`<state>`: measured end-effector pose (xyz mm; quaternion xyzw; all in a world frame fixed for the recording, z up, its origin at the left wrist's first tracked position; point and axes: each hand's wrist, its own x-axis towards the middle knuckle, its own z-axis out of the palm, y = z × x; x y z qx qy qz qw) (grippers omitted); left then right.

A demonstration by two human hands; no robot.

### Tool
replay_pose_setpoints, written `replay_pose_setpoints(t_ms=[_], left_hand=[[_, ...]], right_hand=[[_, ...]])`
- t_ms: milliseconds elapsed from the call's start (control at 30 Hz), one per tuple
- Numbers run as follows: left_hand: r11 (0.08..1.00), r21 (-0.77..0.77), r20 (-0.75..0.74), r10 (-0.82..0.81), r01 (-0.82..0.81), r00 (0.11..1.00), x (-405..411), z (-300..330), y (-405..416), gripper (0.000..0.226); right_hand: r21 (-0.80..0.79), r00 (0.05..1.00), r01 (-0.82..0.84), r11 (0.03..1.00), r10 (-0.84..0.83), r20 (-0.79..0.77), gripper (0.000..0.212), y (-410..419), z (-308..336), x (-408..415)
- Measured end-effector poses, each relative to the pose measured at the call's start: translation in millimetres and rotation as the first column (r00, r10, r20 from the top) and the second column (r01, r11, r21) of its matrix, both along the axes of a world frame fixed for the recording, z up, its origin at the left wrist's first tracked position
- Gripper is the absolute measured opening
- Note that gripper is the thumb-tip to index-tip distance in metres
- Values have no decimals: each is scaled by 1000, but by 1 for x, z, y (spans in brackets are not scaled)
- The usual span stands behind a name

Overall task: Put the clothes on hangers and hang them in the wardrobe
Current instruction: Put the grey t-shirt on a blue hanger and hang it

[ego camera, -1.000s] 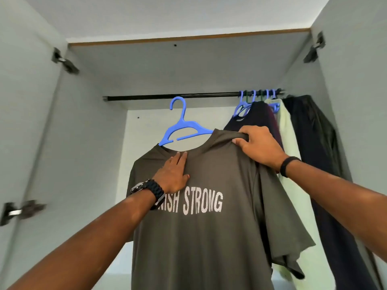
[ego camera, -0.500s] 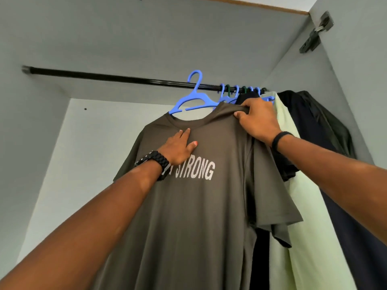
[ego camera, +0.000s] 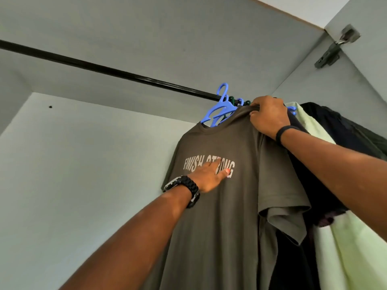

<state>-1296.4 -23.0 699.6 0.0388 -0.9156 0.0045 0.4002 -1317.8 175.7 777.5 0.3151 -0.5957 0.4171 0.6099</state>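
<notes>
An olive-brown T-shirt [ego camera: 222, 216] printed "FINISH STRONG" hangs on a blue plastic hanger [ego camera: 219, 110]. The hanger's hook sits at the black wardrobe rail [ego camera: 117, 71], right beside the other hangers. My right hand [ego camera: 269, 116] grips the shirt's right shoulder, over the hanger arm. My left hand [ego camera: 209, 174] lies flat on the chest print, fingers straight.
To the right hang a dark maroon garment [ego camera: 314, 185], a pale green one [ego camera: 343, 248] and dark clothes [ego camera: 351, 130] on blue and green hangers. The rail's left stretch is bare. A door hinge [ego camera: 335, 49] sits top right on the open door.
The shirt on its hanger rose and went right, up to the rail next to the hung clothes. My left hand slid down from the collar to the print.
</notes>
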Motion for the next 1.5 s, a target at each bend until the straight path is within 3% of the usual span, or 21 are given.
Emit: replay_pose_setpoints(t_ms=[267, 467, 667, 767, 833, 1000, 1133, 1167, 1267, 1500], left_hand=[[997, 24, -64, -69, 71, 996, -36, 14, -7, 70], [998, 9, -91, -57, 59, 994, -42, 21, -19, 69], [987, 88, -128, -122, 134, 984, -46, 14, -26, 71], [970, 141, -129, -178, 196, 975, -43, 6, -16, 73], [953, 175, -151, -222, 247, 963, -38, 2, -7, 74], [916, 211, -158, -312, 341, 937, -24, -2, 22, 77], [865, 148, -226, -443, 480, 868, -13, -4, 50, 71], [852, 140, -245, -464, 504, 851, -9, -4, 57, 70], [858, 159, -220, -452, 489, 865, -8, -9, 63, 67], [883, 298, -11, -376, 362, 926, -10, -49, 65, 70]], right_hand=[[-15, 1000, 3, 1000, -3, -13, 24, -27, 37, -23], [64, 999, -26, 998, 23, 36, 28, -52, 57, -28], [113, 998, -49, 992, 44, 45, 30, -46, 59, -38], [120, 985, -157, 980, 147, 89, 35, -33, 42, -45], [79, 937, -322, 944, 305, 169, 40, -24, 25, -51], [-25, 820, -535, 845, 526, 225, 4, 1, 0, -52], [-164, 618, -755, 635, 772, 147, 14, 26, -3, -20], [-172, 616, -756, 631, 776, 136, 21, 30, -4, -15], [-64, 766, -600, 797, 596, 242, 27, 35, -17, -11], [14, 735, -604, 797, 551, 394, 45, 39, -56, -12]])
